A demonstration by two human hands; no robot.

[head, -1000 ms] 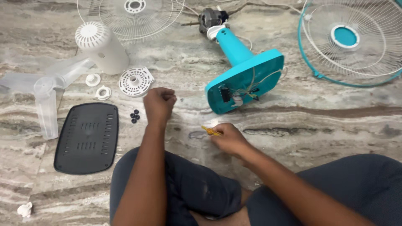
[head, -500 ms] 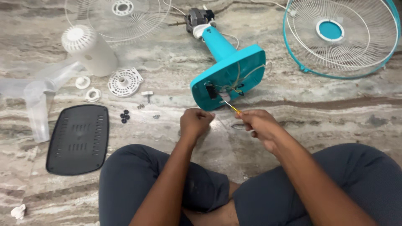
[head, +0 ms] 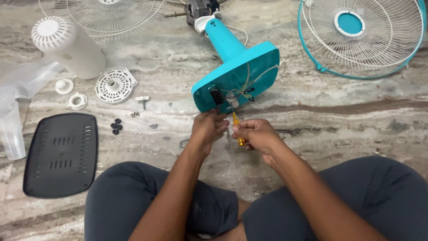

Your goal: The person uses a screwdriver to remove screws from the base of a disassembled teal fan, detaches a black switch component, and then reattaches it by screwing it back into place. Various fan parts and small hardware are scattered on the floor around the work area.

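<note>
Right hand (head: 256, 134) closed around yellow screwdriver (head: 237, 129), tip up at teal fan base (head: 238, 76) lying on floor; left hand (head: 207, 127) fingers curled against base underside. Best keep driver square, base braced

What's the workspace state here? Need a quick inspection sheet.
Surface: grey veined stone floor, person seated cross-legged.
Job's things: teal fan base on its side, underside open toward the hands; yellow-handled screwdriver at the opening.
Clutter: black base cover, white motor housing, round white vented disc, clear fan blade, small screws, black round feet, two wire guards.
Grippers: right hand grips the screwdriver; left hand at the base edge.
Cables: loose wires inside the base.
Surroundings: nothing seen.
</note>
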